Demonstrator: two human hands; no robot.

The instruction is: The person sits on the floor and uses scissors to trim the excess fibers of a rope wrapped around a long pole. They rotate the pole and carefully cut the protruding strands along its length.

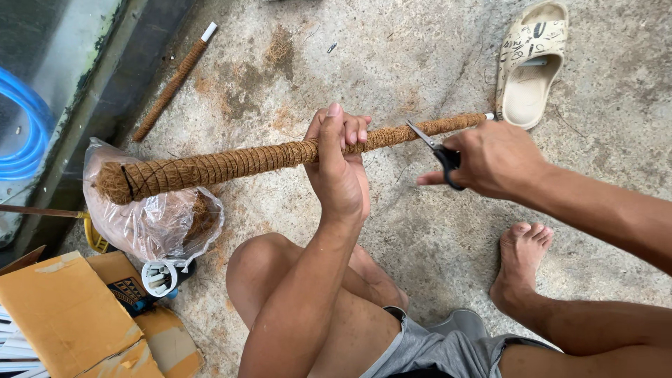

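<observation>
L hand [337, 166] is clenched round a long coir-wrapped pole [231, 163], grip at about the pole's mid-length, thumb up along the near side, fingertips curling over the top. The pole runs across the view from a thick, fuzzy end at 9 o'clock to a thin end w/ a white tip up at 2 o'clock; it's held in the air above the concrete floor [420, 238], tilted a bit, thin end higher in the pic. Dark twine winds round the coir along its length.

R hand [490, 158] is closed on black-handled scissors [435, 150], fingers thru the loops. Blades are parted a little and point toward 10 o'clock, tips right at the pole just beside the L hand's fingers; can't tell if they actually touch the fibre.

Under the pole's thick end, at 8 o'clock, a clear plastic bag [150, 220] w/ brown fibre inside sits on the floor. Next to it a small bundle of white tubes [159, 278], and at 7 o'clock flattened cardboard [77, 315]. A 2nd, thinner coir stick [173, 82] lies on the floor at 11 o'clock, well apart. A cream sandal [530, 63] lies at 1 o'clock, near the pole's thin end. Blue hose [24, 126] at far 9–10 o'clock. Person's bare knee and foot [519, 262] show at 5–6 o'clock.
</observation>
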